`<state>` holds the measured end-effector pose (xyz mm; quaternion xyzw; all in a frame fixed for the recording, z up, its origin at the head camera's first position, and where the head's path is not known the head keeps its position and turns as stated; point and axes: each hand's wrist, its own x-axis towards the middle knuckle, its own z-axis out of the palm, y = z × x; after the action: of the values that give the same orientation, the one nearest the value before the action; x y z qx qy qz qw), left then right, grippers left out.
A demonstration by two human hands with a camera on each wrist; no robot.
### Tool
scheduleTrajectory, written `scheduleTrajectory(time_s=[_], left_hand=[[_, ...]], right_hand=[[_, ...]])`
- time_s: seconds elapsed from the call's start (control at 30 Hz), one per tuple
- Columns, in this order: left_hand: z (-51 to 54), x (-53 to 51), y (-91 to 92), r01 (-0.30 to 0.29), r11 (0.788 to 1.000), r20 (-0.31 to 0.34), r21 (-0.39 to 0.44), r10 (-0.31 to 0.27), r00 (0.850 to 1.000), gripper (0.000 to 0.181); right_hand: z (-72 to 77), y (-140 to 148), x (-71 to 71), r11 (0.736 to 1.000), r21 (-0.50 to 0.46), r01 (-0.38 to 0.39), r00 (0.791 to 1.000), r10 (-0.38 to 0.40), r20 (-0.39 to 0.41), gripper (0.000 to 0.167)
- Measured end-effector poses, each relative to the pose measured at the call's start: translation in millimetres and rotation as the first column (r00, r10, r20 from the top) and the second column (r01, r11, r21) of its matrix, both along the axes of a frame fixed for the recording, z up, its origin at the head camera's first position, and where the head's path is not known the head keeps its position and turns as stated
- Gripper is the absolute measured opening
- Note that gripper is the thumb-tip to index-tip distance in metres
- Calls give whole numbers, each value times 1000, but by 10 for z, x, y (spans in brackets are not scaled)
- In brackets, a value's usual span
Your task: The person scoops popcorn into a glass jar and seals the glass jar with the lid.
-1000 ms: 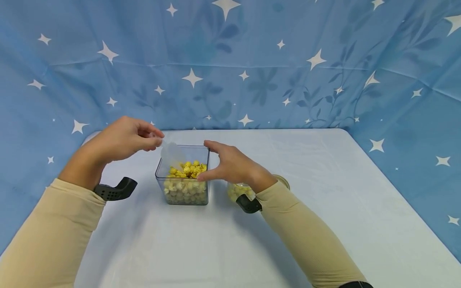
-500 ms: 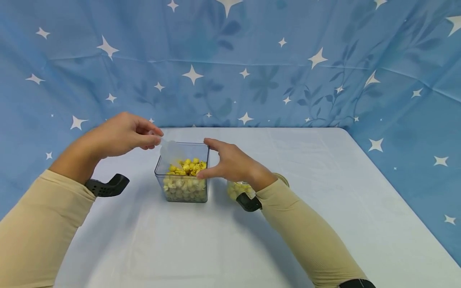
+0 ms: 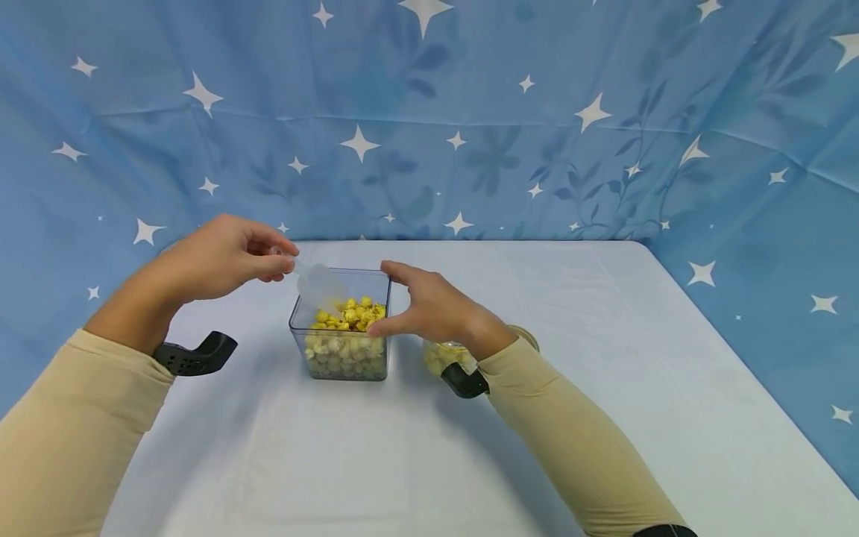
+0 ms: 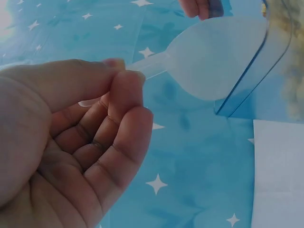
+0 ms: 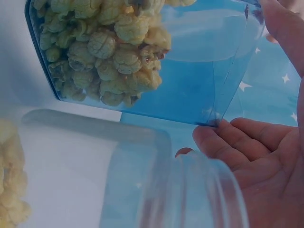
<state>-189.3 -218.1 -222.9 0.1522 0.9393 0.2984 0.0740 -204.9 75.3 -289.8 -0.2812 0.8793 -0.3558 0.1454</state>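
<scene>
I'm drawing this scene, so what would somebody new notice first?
Probably the bright yellow popcorn in the see-through square container, just left of the middle of the head view. Next might be the translucent scoop reaching over the container's left rim, pinched in the person's left grip, with the right grip spanning the right side. Behind, white stars dot the blue backdrop.

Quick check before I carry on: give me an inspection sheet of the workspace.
Surface: white-covered table.
Job's things: clear bin, upright, part-filled with popcorn; translucent scoop, bowl at the bin's left rim; glass jar holding popcorn, right of the bin, partly hidden.
Clutter: gold-coloured rim past the right arm; what it belongs to is unclear.
Left hand: pinches the scoop's handle.
Right hand: holds the bin's right side.
Cables: nothing seen.
Surroundings: blue star-patterned fabric behind the table.
</scene>
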Motion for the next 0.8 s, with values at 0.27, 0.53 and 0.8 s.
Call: scheduleTrajectory(time_s=[0.27, 0.53, 0.8], left_hand=[[-59, -83, 72, 24, 999, 0, -34, -24, 1000, 34], [-338, -176, 73, 45, 999, 104, 7, -46, 994, 36], [-375, -192, 25, 17, 998, 129, 54, -24, 991, 36]], right_hand=[[-2, -10, 5, 1000, -8, 2, 1000, -2, 5, 101], [-12, -54, 7, 1000, -18, 19, 1000, -18, 22, 103], [-21, -13, 7, 1000, -21, 17, 1000, -17, 11, 102]])
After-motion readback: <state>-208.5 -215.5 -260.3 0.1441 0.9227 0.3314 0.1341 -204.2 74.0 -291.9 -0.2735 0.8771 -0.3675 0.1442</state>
